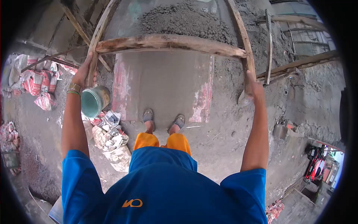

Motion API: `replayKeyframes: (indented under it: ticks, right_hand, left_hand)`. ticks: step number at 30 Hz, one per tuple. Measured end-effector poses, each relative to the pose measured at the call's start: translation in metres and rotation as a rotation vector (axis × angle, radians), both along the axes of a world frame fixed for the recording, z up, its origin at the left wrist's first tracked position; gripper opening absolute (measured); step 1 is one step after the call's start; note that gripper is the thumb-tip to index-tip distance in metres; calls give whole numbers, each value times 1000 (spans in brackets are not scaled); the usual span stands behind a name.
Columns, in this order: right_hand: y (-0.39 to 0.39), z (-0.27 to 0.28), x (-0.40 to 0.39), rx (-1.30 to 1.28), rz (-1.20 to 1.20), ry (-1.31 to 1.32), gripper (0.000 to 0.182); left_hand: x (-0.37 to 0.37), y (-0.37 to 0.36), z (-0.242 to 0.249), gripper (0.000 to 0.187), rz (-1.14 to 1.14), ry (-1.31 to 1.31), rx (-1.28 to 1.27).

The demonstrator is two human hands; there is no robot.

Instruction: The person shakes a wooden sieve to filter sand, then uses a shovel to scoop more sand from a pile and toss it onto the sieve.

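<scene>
A rough wooden frame point(171, 44) is held out in front of me by its two long side bars, which are joined by a crossbar. My left hand point(82, 76) is wrapped round the end of the left bar. On the end of the right bar, my right hand point(255, 86) is closed in the same way. Beyond the crossbar, between the bars, lies a heap of lumpy grey sand or mortar point(182, 22); whether it rests on the frame or below cannot be made out. Under the frame lies a grey-coated sheet point(203, 100) with red and white edges, at my feet.
A green-lined bucket point(92, 101) stands below my left hand, beside crumpled sacks point(112, 136). Red and white bags point(39, 82) lie at far left. Timber poles point(298, 65) cross the right side. A red and black machine point(316, 164) is at far right.
</scene>
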State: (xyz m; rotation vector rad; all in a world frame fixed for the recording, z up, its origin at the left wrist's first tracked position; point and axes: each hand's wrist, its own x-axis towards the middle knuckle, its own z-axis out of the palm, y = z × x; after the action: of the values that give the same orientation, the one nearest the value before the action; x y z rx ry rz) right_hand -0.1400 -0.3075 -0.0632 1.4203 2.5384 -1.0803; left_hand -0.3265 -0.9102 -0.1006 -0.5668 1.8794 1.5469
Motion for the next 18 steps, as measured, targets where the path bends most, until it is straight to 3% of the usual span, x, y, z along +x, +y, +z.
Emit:
replayKeyframes:
  ticks: [1,4,7,8,9,10,11,13,15,18]
  right_hand:
    - [-6,38,-14,-90,36,-6,91]
    - [-14,37,0,6,16,1,90]
    - [-29,-73,90,158,10,37,79]
    - [-51,-96,132,30,2,122,72]
    - [-46,-153,185,-71,-58,110,66]
    - [-79,-144,215,-88,-79,115,58]
    - [-70,-199,276,-258,-76,129,50]
    - [-96,-192,330,-472,-140,120,47]
    - [-115,-184,368,-474,-157,127,54]
    - [-118,-188,383,-474,-189,97,60]
  left_hand:
    - [-1,0,17,69,7,15,7]
    - [-1,3,40,68,-7,3,-82]
    - [78,-24,-43,69,102,-17,-131]
    - [114,-36,-71,71,136,-78,-112]
    - [153,-58,-115,69,169,-115,-87]
    - [196,-66,-134,65,202,-57,-20]
    - [241,-86,-169,62,298,-93,35]
    - [330,-125,-213,55,361,-109,113]
    - [392,-137,-205,55,426,-58,171]
    - [394,-133,-200,57,413,-7,125]
